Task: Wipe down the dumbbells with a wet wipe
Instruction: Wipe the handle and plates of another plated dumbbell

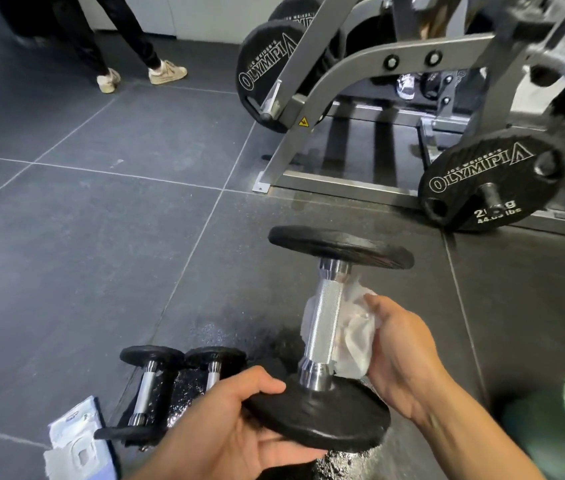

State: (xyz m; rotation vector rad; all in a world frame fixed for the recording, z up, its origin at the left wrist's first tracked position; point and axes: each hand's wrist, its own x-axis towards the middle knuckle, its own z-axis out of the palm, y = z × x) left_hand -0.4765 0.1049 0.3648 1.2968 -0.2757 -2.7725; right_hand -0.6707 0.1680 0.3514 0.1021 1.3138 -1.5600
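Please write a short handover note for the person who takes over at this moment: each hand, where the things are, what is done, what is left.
Left hand grips the lower plate of the held dumbbell, nearly upright in the air.
Right hand holds the wet wipe against its chrome handle.
Two other dumbbells lie on the floor at left, beside the wipe pack.
Done: handle wiping under way; more cannot be told.
Left: probably the plates, then the floor pair.

Black-ended dumbbell [326, 327], white wipe [352, 336]
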